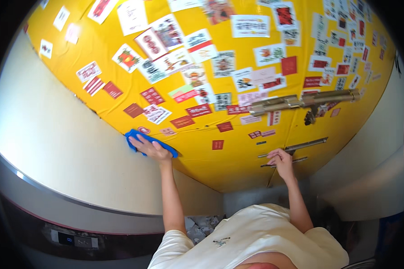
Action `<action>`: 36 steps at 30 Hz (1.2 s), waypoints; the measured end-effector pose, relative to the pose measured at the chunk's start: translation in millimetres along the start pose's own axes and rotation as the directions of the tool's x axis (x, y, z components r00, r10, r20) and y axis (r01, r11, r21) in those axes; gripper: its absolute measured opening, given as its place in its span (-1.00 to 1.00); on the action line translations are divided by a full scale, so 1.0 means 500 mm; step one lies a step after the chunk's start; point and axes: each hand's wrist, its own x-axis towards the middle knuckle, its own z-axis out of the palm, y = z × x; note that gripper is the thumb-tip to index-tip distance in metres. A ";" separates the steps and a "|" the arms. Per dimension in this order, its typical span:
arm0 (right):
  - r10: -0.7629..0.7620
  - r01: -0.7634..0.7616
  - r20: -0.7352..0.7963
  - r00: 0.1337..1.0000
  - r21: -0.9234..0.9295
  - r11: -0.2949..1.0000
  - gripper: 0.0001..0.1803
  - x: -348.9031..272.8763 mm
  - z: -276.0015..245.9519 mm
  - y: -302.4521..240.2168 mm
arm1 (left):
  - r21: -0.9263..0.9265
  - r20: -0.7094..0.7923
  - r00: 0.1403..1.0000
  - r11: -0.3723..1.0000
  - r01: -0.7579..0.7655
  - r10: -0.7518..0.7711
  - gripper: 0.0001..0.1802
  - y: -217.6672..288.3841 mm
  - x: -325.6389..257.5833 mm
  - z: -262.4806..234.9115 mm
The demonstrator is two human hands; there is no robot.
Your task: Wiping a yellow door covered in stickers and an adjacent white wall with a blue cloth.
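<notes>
1. Left: the blue cloth lies at the lower left edge of the yellow door, its long axis slanting from upper left to lower right.
2. Over it, the left hand presses with fingers laid out flat, pointing up and left.
3. Middle: work seems under way at that edge; what is covered or left doesn't show.
4. Right: the right hand is bent beside the lower bolt; blur hides whether its fingers grip anything.
</notes>
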 end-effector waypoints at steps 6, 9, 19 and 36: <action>-0.198 0.199 -0.032 0.980 0.022 0.980 -0.79 -0.009 0.115 -0.019 | 0.014 0.005 1.000 1.000 0.012 -0.012 -0.30 -0.001 0.009 0.002; -0.180 0.184 -0.090 0.979 0.034 0.982 -0.79 -0.032 0.120 -0.011 | -0.014 -0.051 0.984 0.985 0.170 -0.170 -0.30 0.076 0.055 0.000; -0.177 0.200 -0.248 0.953 0.070 0.977 -0.76 -0.054 0.003 -0.035 | -0.124 0.197 0.975 0.989 -0.078 0.101 -0.44 0.395 0.111 0.092; 0.005 -0.004 -0.029 1.000 0.028 1.000 -0.76 0.020 -0.297 -0.029 | -0.498 0.384 0.335 0.498 -0.710 0.860 -0.32 0.749 0.285 0.148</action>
